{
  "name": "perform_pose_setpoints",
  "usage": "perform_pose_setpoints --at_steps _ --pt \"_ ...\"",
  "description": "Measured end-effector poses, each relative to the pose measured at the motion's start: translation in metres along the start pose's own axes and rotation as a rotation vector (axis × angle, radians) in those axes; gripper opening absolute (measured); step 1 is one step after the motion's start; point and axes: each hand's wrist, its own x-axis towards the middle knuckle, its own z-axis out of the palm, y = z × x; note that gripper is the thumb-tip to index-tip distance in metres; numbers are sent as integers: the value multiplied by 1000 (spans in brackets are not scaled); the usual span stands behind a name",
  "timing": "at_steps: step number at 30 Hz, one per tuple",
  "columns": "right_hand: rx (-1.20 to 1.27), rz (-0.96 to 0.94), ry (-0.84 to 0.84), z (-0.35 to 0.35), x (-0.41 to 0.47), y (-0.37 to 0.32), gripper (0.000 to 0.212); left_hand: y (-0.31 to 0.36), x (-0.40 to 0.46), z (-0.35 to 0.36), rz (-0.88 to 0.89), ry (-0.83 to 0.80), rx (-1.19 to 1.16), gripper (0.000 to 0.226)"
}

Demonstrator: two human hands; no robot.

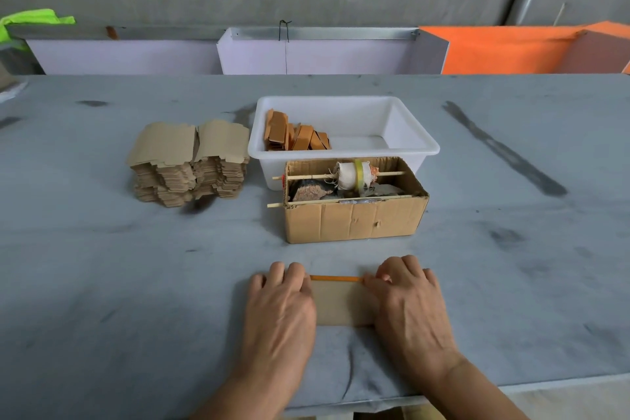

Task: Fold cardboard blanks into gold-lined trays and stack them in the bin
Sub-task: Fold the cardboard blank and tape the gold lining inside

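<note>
A flat brown cardboard blank (341, 303) lies on the grey table near me, a thin gold strip showing along its far edge. My left hand (279, 303) lies flat on its left end, fingers fairly straight. My right hand (405, 300) covers its right end, fingertips curled down at the far edge by the gold strip. A tall stack of unfolded blanks (191, 164) sits at the left. The white plastic bin (409, 128) behind holds several folded gold-lined trays (296, 135) in its left part.
A brown corrugated box (354, 218) with a tape roll on a stick stands between my hands and the bin. Behind the table run lilac and orange panels. The table's near edge is just below my wrists.
</note>
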Motion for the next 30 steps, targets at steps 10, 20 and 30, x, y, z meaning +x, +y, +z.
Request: perform_pose_setpoints --at_steps 10,20,30 --pt "178 197 -227 -3 -4 4 20 -24 7 8 -52 -132 -294 43" --pt "438 -106 -281 -27 -17 20 25 -34 1 15 41 -141 -297 99" --pt "665 19 -317 -23 -5 30 11 -34 5 12 -17 13 -703 39"
